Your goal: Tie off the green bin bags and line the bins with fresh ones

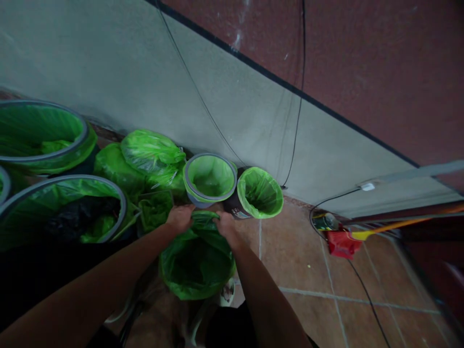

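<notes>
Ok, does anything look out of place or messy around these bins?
Slightly. Full green bags lie heaped against the wall between the bins, not inside one. The large bin at left holds something black among green liners. A red thing and a cable lie loose on the floor at right.

Left hand [179, 217] and right hand [225, 224] gripping green bag [197, 263], lined bins [209, 180] behind

Bare left hand [179, 217], bare right hand [225, 226], forearms [108, 285] uncovered (dark clothing [232, 331] below)
</notes>
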`<state>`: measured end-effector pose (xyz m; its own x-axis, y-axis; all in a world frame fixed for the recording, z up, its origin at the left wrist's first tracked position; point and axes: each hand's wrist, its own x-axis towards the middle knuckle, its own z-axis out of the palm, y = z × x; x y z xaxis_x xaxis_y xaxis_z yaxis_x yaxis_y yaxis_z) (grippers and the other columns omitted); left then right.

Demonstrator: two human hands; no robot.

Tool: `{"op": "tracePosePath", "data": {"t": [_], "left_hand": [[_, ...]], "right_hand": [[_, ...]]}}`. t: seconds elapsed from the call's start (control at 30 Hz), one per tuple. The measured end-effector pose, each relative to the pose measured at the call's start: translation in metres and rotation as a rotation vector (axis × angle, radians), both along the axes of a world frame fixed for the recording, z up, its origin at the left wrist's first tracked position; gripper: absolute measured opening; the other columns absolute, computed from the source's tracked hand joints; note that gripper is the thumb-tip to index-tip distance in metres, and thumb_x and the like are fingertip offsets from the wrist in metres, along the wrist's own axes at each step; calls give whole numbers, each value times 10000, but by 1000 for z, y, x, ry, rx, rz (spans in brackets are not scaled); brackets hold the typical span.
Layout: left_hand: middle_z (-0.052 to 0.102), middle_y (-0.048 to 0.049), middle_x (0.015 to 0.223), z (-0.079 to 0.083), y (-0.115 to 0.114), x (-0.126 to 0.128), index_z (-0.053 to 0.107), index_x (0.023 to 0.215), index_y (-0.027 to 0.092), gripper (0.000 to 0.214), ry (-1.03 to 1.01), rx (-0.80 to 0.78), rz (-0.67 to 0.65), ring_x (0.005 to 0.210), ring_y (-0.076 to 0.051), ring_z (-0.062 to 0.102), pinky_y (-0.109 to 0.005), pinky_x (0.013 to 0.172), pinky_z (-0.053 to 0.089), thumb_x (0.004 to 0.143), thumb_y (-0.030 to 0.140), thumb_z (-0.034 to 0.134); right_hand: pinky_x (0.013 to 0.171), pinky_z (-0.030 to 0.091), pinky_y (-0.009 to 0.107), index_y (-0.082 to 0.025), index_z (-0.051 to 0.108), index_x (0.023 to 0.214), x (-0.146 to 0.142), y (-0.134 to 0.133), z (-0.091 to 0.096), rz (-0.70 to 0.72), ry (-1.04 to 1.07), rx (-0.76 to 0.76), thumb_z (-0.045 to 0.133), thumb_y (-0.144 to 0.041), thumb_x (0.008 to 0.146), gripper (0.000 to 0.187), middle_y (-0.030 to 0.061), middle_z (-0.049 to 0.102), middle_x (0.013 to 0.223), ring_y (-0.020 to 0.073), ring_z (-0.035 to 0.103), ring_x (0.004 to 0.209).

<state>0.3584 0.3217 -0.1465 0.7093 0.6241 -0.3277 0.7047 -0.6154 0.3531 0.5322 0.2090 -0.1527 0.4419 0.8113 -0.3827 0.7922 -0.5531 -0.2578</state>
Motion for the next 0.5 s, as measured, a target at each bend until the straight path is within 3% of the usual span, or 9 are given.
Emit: {"op": "tracePosePath", "data": {"t": [0.13,0.23,0.33,0.5], "left_hand": [[630,-185,1462,7,2,-19,485,1523,175,756,23,-14,123,1311,-352,621,-450,1060,489,817,343,698],[592,-184,1509,5,0,-32,451,1548,174,786,39,-52,191,1347,-356,592,-446,1062,491,836,413,681],[599,-180,1502,0,-2,-35,456,1541,166,738,3,-37,210,1351,-345,589,-434,1065,492,882,452,624],[649,-185,1429,-1,-1,-22,516,1467,138,634,-106,53,175,1311,-341,616,-429,1073,488,906,418,608]], "right_hand": [[849,517,272,-196,758,1112,-11,-39,-3,-260,-7,49,639,-243,951,206,100,793,1077,226,737,1013],[806,540,305,-171,756,1090,-33,-77,-12,-481,-45,107,572,-243,963,235,136,795,1050,262,750,972],[835,561,366,-132,735,1152,-58,-106,-20,-611,-6,137,504,-217,957,314,194,784,1074,311,749,1003],[1032,524,457,-100,563,1426,-68,-108,-12,-669,10,275,712,-289,838,635,262,662,1349,381,633,1283]]}}
